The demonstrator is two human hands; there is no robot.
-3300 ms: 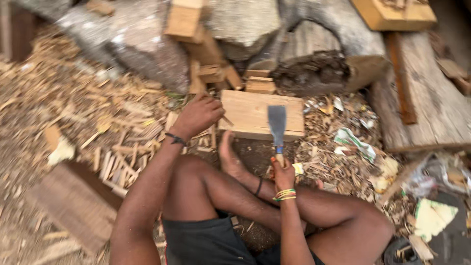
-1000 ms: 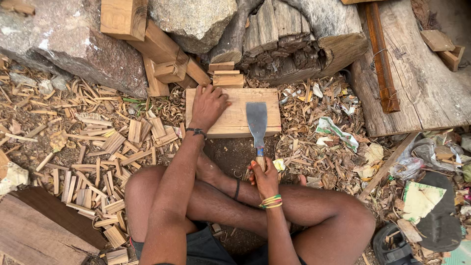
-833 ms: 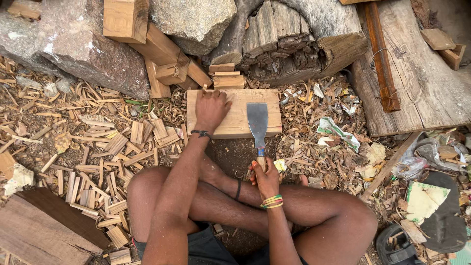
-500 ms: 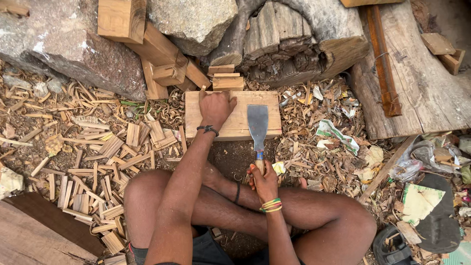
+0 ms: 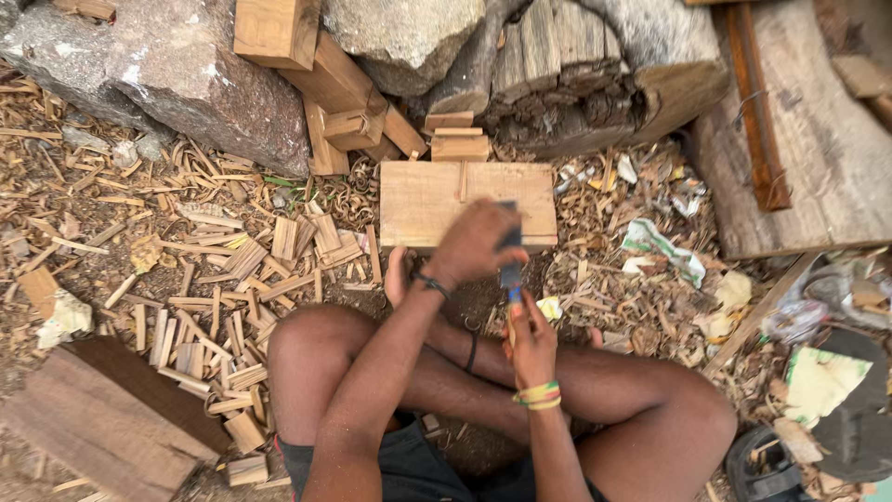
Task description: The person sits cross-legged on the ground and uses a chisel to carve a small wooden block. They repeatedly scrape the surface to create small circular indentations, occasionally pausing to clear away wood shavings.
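Note:
I sit cross-legged on the ground behind a flat pale wooden board (image 5: 418,200). A thin sliver of wood (image 5: 462,179) lies on the board's top middle. My right hand (image 5: 531,336) grips the handle of a broad flat-bladed chisel (image 5: 511,272) that points away from me over the board's near edge. My left hand (image 5: 472,244), slightly blurred, is curled over the blade and hides most of it. A dark band is on my left wrist and coloured bangles on my right.
Grey rocks (image 5: 186,65), a split log (image 5: 576,74) and stacked wood blocks (image 5: 344,102) stand behind the board. Split sticks and shavings (image 5: 214,307) litter the left. A thick plank (image 5: 818,158) lies right, a dark board (image 5: 121,418) lower left, a sandal (image 5: 864,409) lower right.
My left hand has left the board's left half and moved right onto the chisel blade. The right hand still holds the handle, with the tool drawn slightly nearer.

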